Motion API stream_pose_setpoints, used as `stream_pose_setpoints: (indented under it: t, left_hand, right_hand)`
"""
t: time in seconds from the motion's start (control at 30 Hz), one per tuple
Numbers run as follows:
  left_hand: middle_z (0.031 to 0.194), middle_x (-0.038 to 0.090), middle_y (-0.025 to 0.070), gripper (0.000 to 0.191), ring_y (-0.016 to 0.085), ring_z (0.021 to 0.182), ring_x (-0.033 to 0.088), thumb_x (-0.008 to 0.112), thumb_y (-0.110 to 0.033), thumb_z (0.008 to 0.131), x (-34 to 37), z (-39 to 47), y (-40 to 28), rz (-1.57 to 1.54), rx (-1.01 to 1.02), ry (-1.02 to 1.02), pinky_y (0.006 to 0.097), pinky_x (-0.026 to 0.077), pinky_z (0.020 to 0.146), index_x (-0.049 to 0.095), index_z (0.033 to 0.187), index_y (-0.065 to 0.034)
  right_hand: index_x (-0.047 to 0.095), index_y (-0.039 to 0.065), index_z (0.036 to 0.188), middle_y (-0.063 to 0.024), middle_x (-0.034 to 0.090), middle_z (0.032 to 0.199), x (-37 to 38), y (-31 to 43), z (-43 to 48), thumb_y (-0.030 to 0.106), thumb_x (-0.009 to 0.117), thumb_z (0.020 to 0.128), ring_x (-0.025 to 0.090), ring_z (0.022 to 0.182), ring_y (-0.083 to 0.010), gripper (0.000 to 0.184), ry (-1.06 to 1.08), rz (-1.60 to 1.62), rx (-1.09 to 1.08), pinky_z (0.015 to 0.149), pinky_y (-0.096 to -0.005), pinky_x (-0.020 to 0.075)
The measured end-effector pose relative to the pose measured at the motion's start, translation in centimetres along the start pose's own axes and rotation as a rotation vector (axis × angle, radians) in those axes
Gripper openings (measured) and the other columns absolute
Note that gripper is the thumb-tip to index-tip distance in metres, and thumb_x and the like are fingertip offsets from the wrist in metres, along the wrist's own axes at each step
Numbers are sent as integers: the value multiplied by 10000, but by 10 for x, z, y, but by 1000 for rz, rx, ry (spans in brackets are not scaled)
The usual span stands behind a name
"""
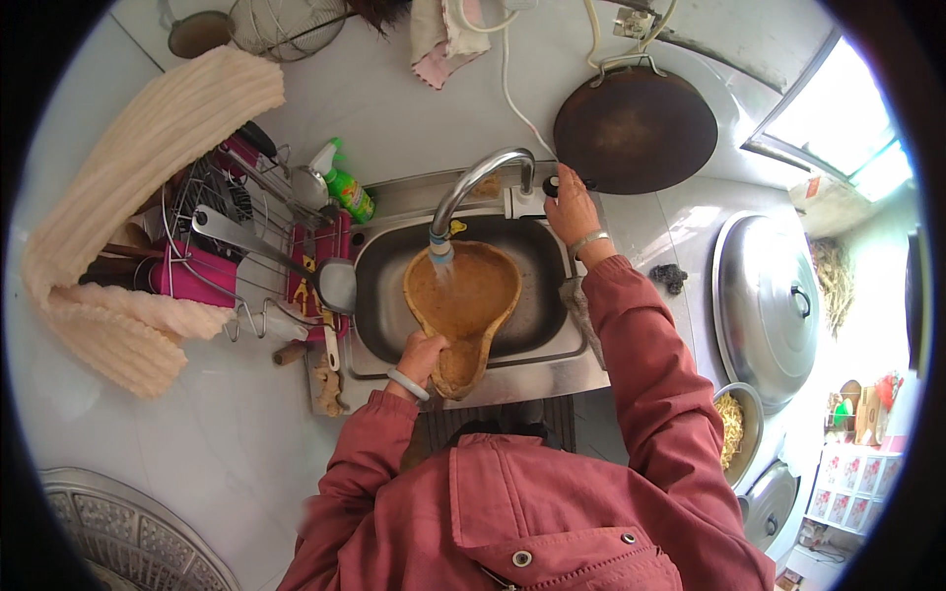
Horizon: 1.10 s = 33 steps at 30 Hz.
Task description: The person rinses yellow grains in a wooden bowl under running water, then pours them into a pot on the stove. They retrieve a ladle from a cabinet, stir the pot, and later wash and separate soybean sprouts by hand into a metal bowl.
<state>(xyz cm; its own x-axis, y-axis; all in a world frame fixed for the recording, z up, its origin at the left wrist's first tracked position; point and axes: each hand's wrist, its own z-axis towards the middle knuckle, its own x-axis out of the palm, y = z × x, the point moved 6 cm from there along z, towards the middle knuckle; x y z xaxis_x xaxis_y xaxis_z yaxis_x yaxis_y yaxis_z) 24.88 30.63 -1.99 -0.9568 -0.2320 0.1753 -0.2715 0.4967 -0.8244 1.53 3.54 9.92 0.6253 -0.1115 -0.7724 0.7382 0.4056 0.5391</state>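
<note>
My left hand (423,362) grips the narrow end of a halved gourd ladle (477,292), held over a stainless steel sink (539,325). Its hollow side faces up, below the spout of a curved chrome faucet (473,177). Water runs from the spout's nozzle (441,250) into the gourd's wide bowl. At the right of the faucet, my right hand (574,207) rests on the black knob (550,185) of the white faucet body (522,201); the fingers partly hide it.
Left of the sink stand a wire dish rack (255,277), a metal spatula (336,284) and a green spray bottle (349,193). A dark wok (635,129) leans on the back wall. A large metal lid (768,310) and a bowl of yellow strips (730,428) lie to the right.
</note>
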Motion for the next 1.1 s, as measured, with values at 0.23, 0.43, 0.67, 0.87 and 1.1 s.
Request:
stream_pose_setpoints:
  t: [0.23,0.43,0.67,0.87,1.1]
  left_hand:
    - [935,687,49,255,146,800,652,595,-68,816,-8,6,11,15,41,7,282,514,717,668,1021,64]
    - [885,677,37,218,136,760,638,599,-78,816,-5,2,2,2,17,11,276,502,689,674,964,63]
    - [838,664,28,197,127,734,625,601,-86,811,-11,4,5,48,21,-10,277,493,657,672,921,60]
    - [841,666,37,195,139,736,631,603,-75,802,-6,3,0,51,14,8,279,497,660,671,922,63]
    - [871,677,55,204,150,754,646,608,-68,810,0,11,1,38,25,19,282,510,680,666,949,71]
  right_hand:
    - [390,-15,1377,-224,452,1432,23,-20,12,59,523,825,370,1383,-371,572,70,-205,57,1137,-483,303]
    - [387,-11,1385,-223,464,1423,26,-28,11,68,549,797,364,1387,-372,615,78,-266,62,1148,-490,277]
    - [423,5,1354,-163,512,1373,16,-16,7,65,541,817,420,1345,-310,553,183,-451,101,1114,-632,227]
    - [479,3,1272,-153,577,1277,10,-5,-1,77,556,811,472,1283,-323,473,61,-453,124,1071,-663,267]
    - [522,-40,1113,-221,612,1139,15,4,-10,135,620,769,567,1092,-378,399,150,-323,217,978,-456,438]
